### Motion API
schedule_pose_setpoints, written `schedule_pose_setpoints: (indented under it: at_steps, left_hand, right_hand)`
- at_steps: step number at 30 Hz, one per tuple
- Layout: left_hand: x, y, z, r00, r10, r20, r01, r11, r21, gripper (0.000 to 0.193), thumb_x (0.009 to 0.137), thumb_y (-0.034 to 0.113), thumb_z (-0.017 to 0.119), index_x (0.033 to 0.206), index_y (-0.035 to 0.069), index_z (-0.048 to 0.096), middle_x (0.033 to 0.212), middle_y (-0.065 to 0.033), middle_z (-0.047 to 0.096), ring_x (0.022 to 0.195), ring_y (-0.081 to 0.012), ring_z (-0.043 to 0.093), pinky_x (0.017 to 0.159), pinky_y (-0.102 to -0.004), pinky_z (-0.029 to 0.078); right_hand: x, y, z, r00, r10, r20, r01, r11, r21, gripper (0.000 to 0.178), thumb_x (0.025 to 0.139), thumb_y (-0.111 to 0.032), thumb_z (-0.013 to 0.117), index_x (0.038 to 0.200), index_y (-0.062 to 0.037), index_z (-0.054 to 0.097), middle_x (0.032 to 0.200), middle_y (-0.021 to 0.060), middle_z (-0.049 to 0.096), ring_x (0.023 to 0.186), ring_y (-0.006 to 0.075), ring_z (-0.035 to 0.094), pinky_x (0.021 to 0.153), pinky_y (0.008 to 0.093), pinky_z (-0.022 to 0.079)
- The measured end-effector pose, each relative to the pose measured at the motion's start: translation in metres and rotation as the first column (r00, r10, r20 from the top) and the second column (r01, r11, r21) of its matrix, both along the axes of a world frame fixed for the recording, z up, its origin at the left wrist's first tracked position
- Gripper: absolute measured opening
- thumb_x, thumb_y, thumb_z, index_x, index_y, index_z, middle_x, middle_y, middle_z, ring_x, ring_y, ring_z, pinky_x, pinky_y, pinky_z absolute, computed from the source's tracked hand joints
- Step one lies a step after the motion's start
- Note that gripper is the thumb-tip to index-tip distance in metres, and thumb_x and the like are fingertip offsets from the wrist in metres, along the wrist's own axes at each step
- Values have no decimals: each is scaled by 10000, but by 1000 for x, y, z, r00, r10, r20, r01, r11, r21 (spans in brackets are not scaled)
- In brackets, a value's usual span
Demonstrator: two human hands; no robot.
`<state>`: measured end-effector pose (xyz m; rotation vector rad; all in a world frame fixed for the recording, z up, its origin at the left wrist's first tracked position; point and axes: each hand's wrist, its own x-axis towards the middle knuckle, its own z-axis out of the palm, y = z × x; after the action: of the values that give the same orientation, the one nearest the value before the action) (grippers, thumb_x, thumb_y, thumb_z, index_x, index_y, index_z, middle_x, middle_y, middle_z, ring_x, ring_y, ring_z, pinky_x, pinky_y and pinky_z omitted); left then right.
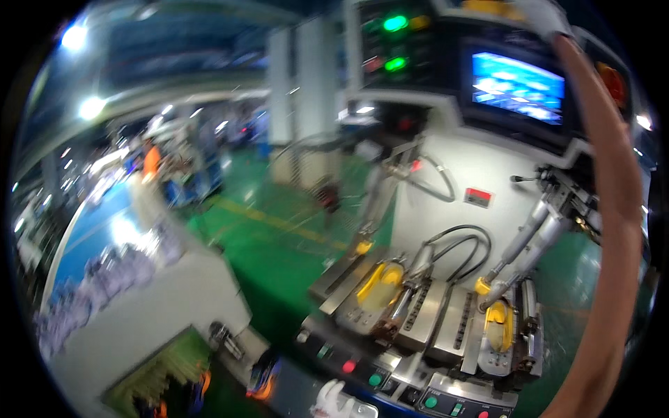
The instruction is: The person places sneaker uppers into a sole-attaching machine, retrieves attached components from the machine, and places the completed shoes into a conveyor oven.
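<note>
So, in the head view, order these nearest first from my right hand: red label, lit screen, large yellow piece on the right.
From your right hand:
1. Lit screen, just below it.
2. Red label, lower, slightly left.
3. Large yellow piece, lowest.

Two hands: one left hand (332, 400), one right hand (545, 17). One white machine (435, 164), with one lit screen (518, 87), two glowing green lamps (396, 24), one red label (478, 198), two large yellow pieces (499, 327) and two small yellow tips (364, 247). Near: two round green buttons (375, 380), two red buttons (349, 366). Pale bundles (115, 279) on the left desk (101, 221): too blurred to count.
</note>
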<state>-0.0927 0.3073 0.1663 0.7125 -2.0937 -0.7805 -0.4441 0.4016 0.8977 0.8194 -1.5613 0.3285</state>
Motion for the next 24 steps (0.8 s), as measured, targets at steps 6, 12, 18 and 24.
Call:
schedule_pose_setpoints:
  at_steps: [6, 12, 18, 24]
  left_hand:
    - [-22, 17, -37, 990, -131, 60, 121, 983, 141, 527, 912, 219, 739, 1377, 43, 565, 1404, -214, 541, 1227, -385, 586, 980, -424, 542]
    - [55, 64, -68, 945, -86, 315, -66, 895, 441, 518, 938, 279, 699, 1377, 40, 561, 1398, -228, 542, 1281, -404, 545, 1089, -458, 451]
    - [165, 107, -167, 945, 179, 275, -293, 838, 460, 538, 902, 296, 764, 1351, 46, 604, 1364, -206, 581, 1222, -376, 578, 1012, -448, 486]
    - [268, 80, -204, 887, 346, 305, -454, 772, 445, 533, 914, 264, 772, 1369, 47, 599, 1325, -193, 623, 1162, -315, 657, 965, -428, 540]
  right_hand:
    - [135, 47, -240, 645, 510, 569, -764, 429, 482, 373, 868, -269, 652, 1170, -57, 706, 1127, 165, 708, 1049, 333, 687, 876, 410, 544]
    - [197, -39, -458, -234, 342, 910, -893, -446, -62, 428, 848, -149, 764, 1248, -31, 667, 1110, 147, 725, 1002, 336, 724, 839, 434, 596]
    - [344, -84, -347, 57, -814, 578, -626, -480, -614, 372, 1058, -419, 506, 1166, -147, 735, 1044, 101, 753, 828, 297, 715, 753, 396, 572]
    - [460, -78, -438, -232, -409, 883, -567, -681, -464, 324, 1041, -370, 547, 1159, -107, 695, 950, 116, 714, 942, 277, 702, 823, 387, 560]
